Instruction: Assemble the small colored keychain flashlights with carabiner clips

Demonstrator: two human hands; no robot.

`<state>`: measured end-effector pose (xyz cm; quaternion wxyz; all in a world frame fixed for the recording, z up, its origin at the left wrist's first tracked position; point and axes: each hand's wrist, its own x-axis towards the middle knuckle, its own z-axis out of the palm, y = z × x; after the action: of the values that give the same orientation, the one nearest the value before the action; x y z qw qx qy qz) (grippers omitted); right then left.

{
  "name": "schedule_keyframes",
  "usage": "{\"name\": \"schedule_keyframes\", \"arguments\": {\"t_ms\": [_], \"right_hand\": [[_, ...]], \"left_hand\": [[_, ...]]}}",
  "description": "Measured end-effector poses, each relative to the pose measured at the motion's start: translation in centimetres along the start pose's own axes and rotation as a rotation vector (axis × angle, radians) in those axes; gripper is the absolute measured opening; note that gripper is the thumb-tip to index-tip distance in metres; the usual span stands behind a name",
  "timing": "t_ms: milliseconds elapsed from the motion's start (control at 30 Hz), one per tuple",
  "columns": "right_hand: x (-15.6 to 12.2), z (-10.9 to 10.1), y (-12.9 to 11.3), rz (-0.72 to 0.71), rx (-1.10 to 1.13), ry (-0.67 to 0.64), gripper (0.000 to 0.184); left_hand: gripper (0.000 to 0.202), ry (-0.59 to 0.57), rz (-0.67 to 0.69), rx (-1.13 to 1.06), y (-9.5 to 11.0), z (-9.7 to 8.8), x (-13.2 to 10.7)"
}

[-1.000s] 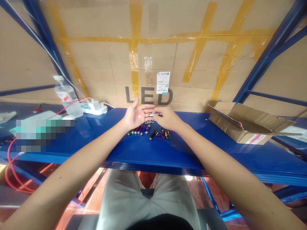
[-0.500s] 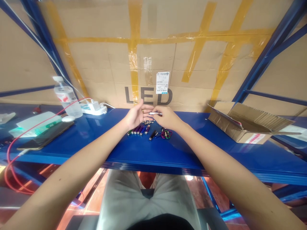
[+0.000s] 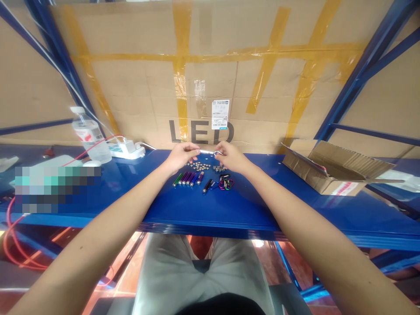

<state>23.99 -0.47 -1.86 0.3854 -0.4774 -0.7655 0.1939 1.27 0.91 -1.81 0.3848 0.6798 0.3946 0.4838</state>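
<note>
Above the back of the blue table, my left hand (image 3: 182, 156) pinches one end of a slim silver tube (image 3: 206, 152), which looks like a small penlight. My right hand (image 3: 232, 157) is closed at the other end on a small silvery loop (image 3: 218, 153), possibly a clip; whether it joins the tube I cannot tell. Below my hands lie small coin-like metal pieces (image 3: 198, 166), with another cluster (image 3: 219, 168) to the right. Nearer me is a row of coloured metal tubes (image 3: 188, 178). A black tube (image 3: 207, 187) lies beside several coloured carabiner clips (image 3: 226, 183).
An open cardboard box (image 3: 337, 170) stands on the right of the table (image 3: 203, 210). At left are a water bottle (image 3: 92, 138), a power strip (image 3: 126, 150) and a red cable (image 3: 13, 218). A large taped carton (image 3: 147, 96) rises behind the table.
My left hand has gone from open, fingers spread, to pinching the silver tube. My right hand has shifted slightly right, to the tube's other end. The coin-like pieces are more exposed.
</note>
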Motion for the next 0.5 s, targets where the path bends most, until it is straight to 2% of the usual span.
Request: {"name": "schedule_keyframes", "arguments": {"t_ms": [100,267,367,500], "right_hand": [[0.4,-0.3,0.6,0.072,0.063,0.03,0.006],[1.0,-0.1,1.1,0.104,0.142,0.122,0.007],[1.7,0.5,2.0,0.082,0.089,0.163,0.007],[2.7,1.8,3.6,0.116,-0.058,0.122,0.01]], "left_hand": [[0.014,0.019,-0.001,0.056,-0.8,-0.6,0.4],[0.014,0.042,-0.007,0.167,-1.9,-0.5,1.0],[0.013,0.031,0.056,0.311,-2.4,-0.4,1.8],[0.011,0.043,0.066,0.428,-3.4,-0.5,3.2]]}}
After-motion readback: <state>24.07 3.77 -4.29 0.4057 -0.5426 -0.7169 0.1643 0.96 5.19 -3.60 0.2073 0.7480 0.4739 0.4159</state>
